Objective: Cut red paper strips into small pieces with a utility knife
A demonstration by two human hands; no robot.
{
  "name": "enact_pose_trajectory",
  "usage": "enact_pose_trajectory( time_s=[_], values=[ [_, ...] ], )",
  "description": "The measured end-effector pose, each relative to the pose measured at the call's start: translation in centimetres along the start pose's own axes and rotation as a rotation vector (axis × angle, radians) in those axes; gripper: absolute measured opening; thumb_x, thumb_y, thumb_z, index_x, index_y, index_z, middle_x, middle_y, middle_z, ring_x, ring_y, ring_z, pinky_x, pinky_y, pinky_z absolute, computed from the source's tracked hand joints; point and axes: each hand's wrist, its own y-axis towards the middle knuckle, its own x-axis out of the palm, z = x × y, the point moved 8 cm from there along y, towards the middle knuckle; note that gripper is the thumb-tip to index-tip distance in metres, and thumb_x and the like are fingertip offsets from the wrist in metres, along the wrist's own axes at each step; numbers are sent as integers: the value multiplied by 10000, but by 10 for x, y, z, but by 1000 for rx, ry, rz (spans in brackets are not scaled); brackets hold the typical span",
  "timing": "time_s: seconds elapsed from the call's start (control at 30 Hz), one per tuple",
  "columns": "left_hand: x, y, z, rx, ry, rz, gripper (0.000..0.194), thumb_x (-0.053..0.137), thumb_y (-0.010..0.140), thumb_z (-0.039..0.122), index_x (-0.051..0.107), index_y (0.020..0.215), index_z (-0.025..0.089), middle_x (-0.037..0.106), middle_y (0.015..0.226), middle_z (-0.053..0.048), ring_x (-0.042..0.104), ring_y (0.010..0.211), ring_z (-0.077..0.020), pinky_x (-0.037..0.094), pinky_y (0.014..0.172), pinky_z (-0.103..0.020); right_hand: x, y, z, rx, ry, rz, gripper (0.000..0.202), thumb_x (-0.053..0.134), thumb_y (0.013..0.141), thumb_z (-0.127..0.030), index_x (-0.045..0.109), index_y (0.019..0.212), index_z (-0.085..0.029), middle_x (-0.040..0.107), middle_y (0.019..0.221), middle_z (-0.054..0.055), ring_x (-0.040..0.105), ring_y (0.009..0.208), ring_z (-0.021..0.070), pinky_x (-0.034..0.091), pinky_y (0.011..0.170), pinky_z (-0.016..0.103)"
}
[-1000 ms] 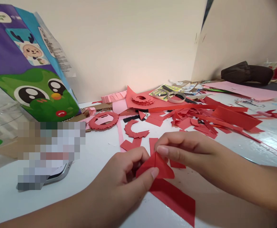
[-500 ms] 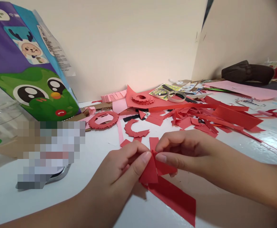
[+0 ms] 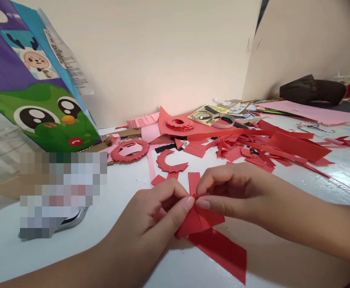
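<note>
Between my two hands is a folded piece of red paper (image 3: 201, 221), pinched near its upper point and spreading into two flaps below. My left hand (image 3: 159, 216) grips its left side with thumb and forefinger. From the right, my right hand (image 3: 235, 188) pinches the same paper, its fingertips almost touching the left thumb. A red paper strip (image 3: 223, 254) lies on the table just beneath, partly covered by the held paper. Beyond my fingers stands out a narrow red strip (image 3: 194, 180). A curved chain of folded red pieces (image 3: 165, 162) rests a little farther back.
A closed red paper ring (image 3: 115, 153) and a smaller ring (image 3: 179, 125) lie behind. Red scraps (image 3: 253, 148) pile up at the right, near rolls of tape (image 3: 223, 121). At left stand a phone (image 3: 75, 220) with a blurred screen and a green-and-purple bag (image 3: 43, 104).
My fingertips have come closer together on the red paper. Its two flaps, parted by a gap before, now meet or overlap. The view has shifted very slightly.
</note>
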Motion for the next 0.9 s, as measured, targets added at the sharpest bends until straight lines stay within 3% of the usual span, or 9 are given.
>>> enact_pose_trajectory(
  time_s=[0.3,0.43,0.67,0.9],
  values=[
    [7,-4,-5,-62,-209,-3,284,657,890,444,598,741,210,562,693,23,532,661,-124,568,637,-259,2,-3,-3,22,29,-8,119,744,806,-221,648,737,-213,647,679,-67,580,629,75,442,566,161],
    [9,-4,-4,-54,-166,0,242,655,885,416,618,746,222,546,690,20,507,641,-132,557,591,-254,1,-3,-6,5,-24,5,113,717,811,-206,646,724,-208,638,669,-60,565,613,78,439,552,165],
    [-1,-3,11,166,82,160,135,604,908,306,640,796,241,617,770,13,599,702,-155,447,594,-246,1,-2,-10,-32,-143,13,87,705,829,-236,693,747,-209,674,683,-52,596,634,84,466,582,165],
    [3,-4,13,237,222,-26,189,510,980,381,581,873,242,613,798,0,610,712,-171,411,558,-261,1,-2,-14,-43,-168,1,85,698,840,-238,707,759,-211,678,685,-54,590,624,77,457,572,156]
  ],
)
